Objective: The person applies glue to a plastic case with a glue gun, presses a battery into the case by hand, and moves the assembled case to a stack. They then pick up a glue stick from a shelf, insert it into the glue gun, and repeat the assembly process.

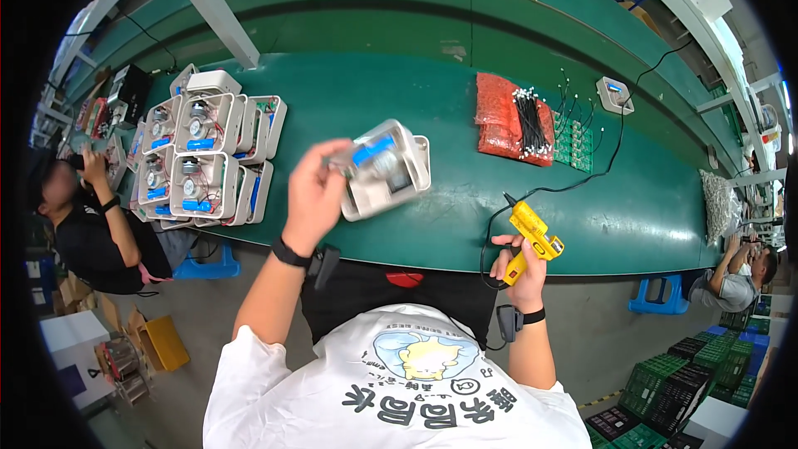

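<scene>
Over the green bench, we are seeing the white housing lying forward and left of our right hand, while our nearer left hand, reaching forward, is pinching its left side between thumb and fingers; blur is leaving its long axis uncertain. Our right fingers are wrapping a yellow gun-shaped tool, which is pointing forward and left.

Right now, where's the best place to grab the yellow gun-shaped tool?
Probably its handle, from the near side, where the right hand holds it. The yellow gun-shaped tool points its dark tip away from the person, so the handle sits closest.
</scene>
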`<action>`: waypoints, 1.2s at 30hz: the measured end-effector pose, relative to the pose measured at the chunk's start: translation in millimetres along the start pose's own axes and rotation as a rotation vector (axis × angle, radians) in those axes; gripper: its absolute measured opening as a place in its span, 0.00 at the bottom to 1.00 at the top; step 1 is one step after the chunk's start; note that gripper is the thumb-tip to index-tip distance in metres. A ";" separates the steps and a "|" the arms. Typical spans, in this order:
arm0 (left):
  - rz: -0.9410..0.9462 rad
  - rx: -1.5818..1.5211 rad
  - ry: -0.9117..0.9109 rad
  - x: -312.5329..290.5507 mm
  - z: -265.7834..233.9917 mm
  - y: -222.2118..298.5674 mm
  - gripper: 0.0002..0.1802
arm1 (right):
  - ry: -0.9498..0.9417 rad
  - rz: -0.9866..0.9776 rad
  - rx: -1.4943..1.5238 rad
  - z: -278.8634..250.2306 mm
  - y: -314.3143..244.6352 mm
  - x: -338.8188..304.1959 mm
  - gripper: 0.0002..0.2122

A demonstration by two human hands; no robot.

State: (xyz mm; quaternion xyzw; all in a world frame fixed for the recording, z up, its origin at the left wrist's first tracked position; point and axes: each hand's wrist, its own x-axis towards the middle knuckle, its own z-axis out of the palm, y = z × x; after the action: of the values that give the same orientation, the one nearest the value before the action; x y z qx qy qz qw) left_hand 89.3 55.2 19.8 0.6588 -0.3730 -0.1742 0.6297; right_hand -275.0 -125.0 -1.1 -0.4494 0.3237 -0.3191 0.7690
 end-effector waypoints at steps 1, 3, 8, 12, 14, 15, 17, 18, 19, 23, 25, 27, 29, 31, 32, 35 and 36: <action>-0.073 -0.061 0.096 16.9 -4.3 1.2 0.22 | -0.006 -0.011 0.007 -2.3 3.0 0.4 0.13; -0.142 -0.040 0.163 45.8 -10.3 -3.4 0.22 | -0.004 -0.050 0.031 -5.7 9.4 0.2 0.13; -0.369 0.037 0.329 83.9 -12.1 -23.7 0.23 | 0.029 -0.066 0.042 -1.0 14.8 -0.5 0.13; -0.058 0.090 0.376 88.3 0.0 -68.8 0.25 | 0.002 -0.082 0.051 -4.4 14.8 -1.7 0.13; 0.103 0.100 0.378 82.5 2.9 -75.9 0.25 | -0.003 -0.088 0.043 -3.4 14.5 -0.9 0.12; 0.074 0.015 0.256 76.9 9.6 -50.2 0.27 | 0.005 -0.091 0.039 -6.0 17.2 -2.5 0.12; 0.012 -0.169 0.029 62.7 19.1 22.4 0.30 | 0.022 -0.091 0.014 -9.2 17.0 -2.1 0.12; 0.038 -0.216 -0.051 54.2 21.3 55.1 0.30 | 0.015 -0.096 0.018 -8.2 19.6 0.1 0.12; 0.059 -0.274 -0.132 45.4 24.2 89.2 0.30 | 0.016 -0.099 0.013 -8.1 21.6 -0.1 0.12; 0.095 -0.688 -0.296 8.5 43.7 187.8 0.40 | 0.049 -0.106 -0.015 -14.8 15.7 -10.4 0.12; 0.147 -0.757 -0.328 -13.3 35.2 207.0 0.41 | -0.033 -0.082 -0.016 4.8 21.8 11.5 0.12; 0.188 -0.860 -0.423 -18.1 43.3 208.0 0.42 | 0.003 -0.098 -0.029 -0.6 24.6 6.4 0.12; 0.227 -0.920 -0.487 -18.6 48.3 212.6 0.43 | -0.004 -0.126 0.001 -4.6 23.3 1.0 0.12; 0.264 -0.948 -0.518 -22.3 49.3 218.5 0.45 | 0.003 -0.123 -0.019 -6.7 25.3 -1.9 0.11; 0.276 -0.956 -0.524 -24.2 49.4 221.5 0.45 | -0.003 -0.119 -0.012 -6.7 25.5 -3.7 0.11; 0.314 -0.967 -0.525 -24.0 49.7 222.5 0.47 | -0.017 -0.117 -0.013 -4.1 28.5 -3.0 0.11; 0.324 -0.971 -0.527 -23.9 48.6 222.0 0.48 | -0.031 -0.102 -0.007 -3.3 30.1 -2.5 0.11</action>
State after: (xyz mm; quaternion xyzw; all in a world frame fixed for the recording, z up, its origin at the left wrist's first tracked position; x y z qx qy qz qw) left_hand -20.9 54.1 220.0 0.1628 -0.4910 -0.3850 0.7643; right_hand -273.0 -112.9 -28.9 -0.4730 0.2897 -0.3497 0.7550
